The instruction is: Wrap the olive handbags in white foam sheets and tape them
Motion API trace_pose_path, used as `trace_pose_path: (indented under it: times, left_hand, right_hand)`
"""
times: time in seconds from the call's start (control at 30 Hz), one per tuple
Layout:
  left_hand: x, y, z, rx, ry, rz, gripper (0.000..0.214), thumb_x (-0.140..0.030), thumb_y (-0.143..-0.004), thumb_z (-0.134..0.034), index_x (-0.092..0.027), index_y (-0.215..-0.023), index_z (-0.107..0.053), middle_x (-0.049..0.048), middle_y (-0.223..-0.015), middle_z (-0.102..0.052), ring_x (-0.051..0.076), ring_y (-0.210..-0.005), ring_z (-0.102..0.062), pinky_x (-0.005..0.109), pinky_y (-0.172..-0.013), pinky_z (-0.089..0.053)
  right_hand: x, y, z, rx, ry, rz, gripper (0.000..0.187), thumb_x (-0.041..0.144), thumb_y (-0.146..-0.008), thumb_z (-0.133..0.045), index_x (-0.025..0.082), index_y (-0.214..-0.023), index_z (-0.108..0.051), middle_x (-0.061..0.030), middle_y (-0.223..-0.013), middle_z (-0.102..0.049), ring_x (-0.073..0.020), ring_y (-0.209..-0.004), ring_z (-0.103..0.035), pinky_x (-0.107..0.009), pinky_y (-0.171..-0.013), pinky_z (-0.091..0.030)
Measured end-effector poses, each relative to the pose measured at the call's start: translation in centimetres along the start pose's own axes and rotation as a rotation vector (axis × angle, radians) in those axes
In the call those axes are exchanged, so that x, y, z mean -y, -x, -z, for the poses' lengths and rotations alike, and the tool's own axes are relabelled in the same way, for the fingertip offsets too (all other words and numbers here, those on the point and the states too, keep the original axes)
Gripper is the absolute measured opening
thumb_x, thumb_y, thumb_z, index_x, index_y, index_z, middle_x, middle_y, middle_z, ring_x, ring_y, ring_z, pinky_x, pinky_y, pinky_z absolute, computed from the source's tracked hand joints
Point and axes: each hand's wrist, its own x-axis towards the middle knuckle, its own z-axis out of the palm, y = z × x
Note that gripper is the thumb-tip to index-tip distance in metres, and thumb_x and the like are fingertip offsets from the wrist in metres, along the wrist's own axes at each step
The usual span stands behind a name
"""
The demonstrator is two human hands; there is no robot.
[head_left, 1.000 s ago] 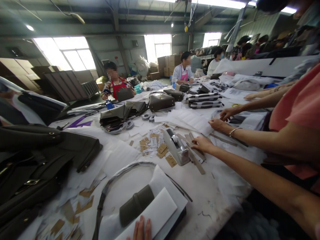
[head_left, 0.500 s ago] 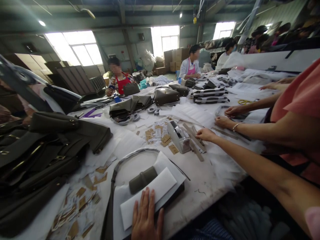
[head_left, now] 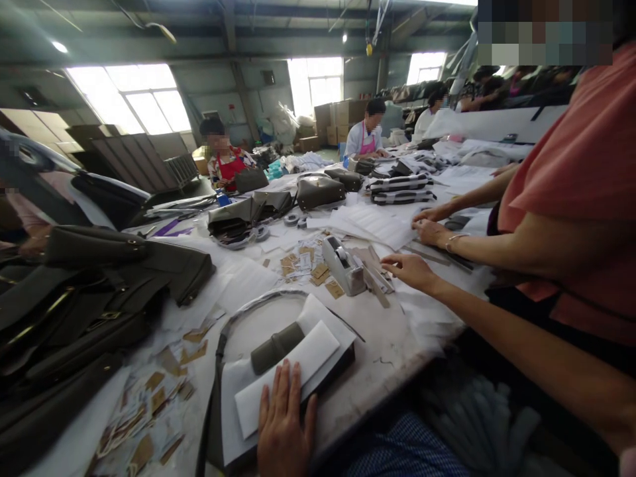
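Bags (head_left: pixel 124 265), dark olive with gold-toned fittings, lie heaped at the far left of the crowded worktable (head_left: pixel 368 384). Beside them, toward the lower edge, brown and white tags (head_left: pixel 156 397) lie scattered, some with strings. Farther back sits a person in a red apron (head_left: pixel 229 171), an olive bag just in front. In the foreground, left of centre, rests the handbag (head_left: pixel 338 371), its wrapped handle (head_left: pixel 265 295) arching away over the tabletop and white foam sheeting (head_left: pixel 322 308) spread across its upper face. An olive strap piece (head_left: pixel 277 347) shows against the foam; next to it lies a folded white strip (head_left: pixel 314 348). The left hand (head_left: pixel 284 427) is laid flat on this strip, fingers extended and slightly parted, pressing rather than gripping. Beyond, at centre, come further olive bags (head_left: pixel 320 192), a second scatter of tags (head_left: pixel 325 277) and a grey tape dispenser (head_left: pixel 344 266), with thin grey strips (head_left: pixel 380 285) close against its right side. Over the right end of these reaches the right hand (head_left: pixel 411 270), well apart from the left, its fingers stretched toward the dispenser (whether they pinch anything thin cannot be told). At far right stands a co-worker in a coral top (head_left: pixel 551 172), both hands (head_left: pixel 431 232) low over the table, a bracelet (head_left: pixel 452 242) at one wrist
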Motion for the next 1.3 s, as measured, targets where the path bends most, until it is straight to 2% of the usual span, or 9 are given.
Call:
trace_pose_path:
  times: [0.17,0.37,0.53,0.7,0.87,0.97,1.1,1.2,1.3]
  left_hand:
    - [0.0,-0.1,0.1,-0.007,-0.012,-0.011,0.060,-0.035,-0.099,-0.049,-0.021,-0.154,-0.029,0.0109,-0.153,-0.043,0.028,-0.137,-0.046,0.047,-0.116,-0.031]
    - [0.0,0.1,0.2,0.006,-0.006,-0.024,0.060,-0.035,-0.100,-0.047,-0.021,-0.154,-0.027,0.0115,-0.155,-0.040,0.029,-0.138,-0.044,0.050,-0.115,-0.033]
    - [-0.2,0.1,0.4,0.017,-0.013,-0.015,0.060,-0.036,-0.100,-0.046,-0.022,-0.155,-0.027,0.0113,-0.156,-0.038,0.030,-0.139,-0.043,0.051,-0.114,-0.034]
    - [-0.1,0.1,0.5,0.036,-0.034,-0.022,0.060,-0.036,-0.100,-0.046,-0.022,-0.155,-0.026,0.0108,-0.156,-0.038,0.029,-0.140,-0.042,0.051,-0.114,-0.036]
    - [0.1,-0.2,0.7,0.065,-0.058,-0.044,0.060,-0.037,-0.100,-0.045,-0.020,-0.155,-0.025,0.0117,-0.156,-0.037,0.029,-0.139,-0.042,0.052,-0.112,-0.038]
    - [0.1,-0.4,1.1,0.108,-0.069,-0.064,0.062,-0.039,-0.100,-0.046,-0.019,-0.155,-0.026,0.0133,-0.156,-0.038,0.030,-0.140,-0.042,0.052,-0.111,-0.040]
    - [-0.1,-0.7,1.9,0.162,-0.089,-0.084,0.061,-0.032,-0.098,-0.048,-0.016,-0.153,-0.030,0.0163,-0.153,-0.041,0.031,-0.138,-0.044,0.055,-0.111,-0.039]
    - [0.0,-1.2,2.4,0.216,-0.104,-0.093,0.058,-0.025,-0.095,-0.049,-0.014,-0.150,-0.036,0.0178,-0.151,-0.044,0.032,-0.136,-0.047,0.057,-0.113,-0.036]
    - [0.3,-1.5,2.7,0.259,-0.086,-0.107,0.055,-0.022,-0.093,-0.052,-0.013,-0.147,-0.042,0.0176,-0.150,-0.046,0.030,-0.135,-0.047,0.051,-0.112,-0.040]
  right_hand:
    - [-3.0,4.1,1.5,0.030,-0.015,0.016,0.028,0.042,-0.083,-0.061,0.026,-0.099,-0.076,-0.0033,-0.094,-0.077,-0.0232,-0.082,-0.071,-0.033,-0.078,-0.053]
    - [-8.2,8.7,-0.1,0.018,-0.079,-0.020,0.042,0.037,-0.068,-0.071,0.021,-0.107,-0.074,-0.0101,-0.119,-0.071,-0.0294,-0.107,-0.067,-0.039,-0.093,-0.053]
    - [-9.9,9.1,-1.5,-0.089,-0.143,-0.118,0.034,0.047,-0.076,-0.061,0.020,-0.090,-0.076,-0.0091,-0.099,-0.076,-0.0289,-0.093,-0.071,-0.039,-0.083,-0.057]
    - [-9.5,8.1,-0.7,-0.150,-0.174,-0.152,0.032,0.049,-0.077,-0.060,0.022,-0.079,-0.077,-0.0080,-0.089,-0.078,-0.0306,-0.089,-0.072,-0.041,-0.084,-0.056]
    - [-6.1,9.0,0.9,-0.183,-0.186,-0.116,0.034,0.052,-0.081,-0.061,0.023,-0.087,-0.078,-0.0061,-0.098,-0.077,-0.0303,-0.100,-0.070,-0.042,-0.093,-0.052]
    - [-1.8,11.4,0.6,-0.074,-0.246,-0.022,0.031,0.051,-0.086,-0.060,0.026,-0.091,-0.078,-0.0028,-0.102,-0.077,-0.0265,-0.102,-0.069,-0.037,-0.096,-0.050]
    - [4.4,15.4,-1.4,0.159,-0.396,0.120,0.028,0.047,-0.092,-0.059,0.026,-0.093,-0.077,-0.0023,-0.101,-0.076,-0.0231,-0.098,-0.070,-0.033,-0.092,-0.051]
    - [7.7,17.5,-3.2,0.314,-0.460,0.207,0.028,0.044,-0.094,-0.056,0.025,-0.093,-0.077,-0.0026,-0.099,-0.076,-0.0216,-0.094,-0.070,-0.031,-0.088,-0.052]
    - [9.6,18.3,-4.9,0.350,-0.487,0.181,0.031,0.045,-0.094,-0.055,0.023,-0.101,-0.076,-0.0052,-0.104,-0.075,-0.0238,-0.097,-0.069,-0.033,-0.089,-0.052]
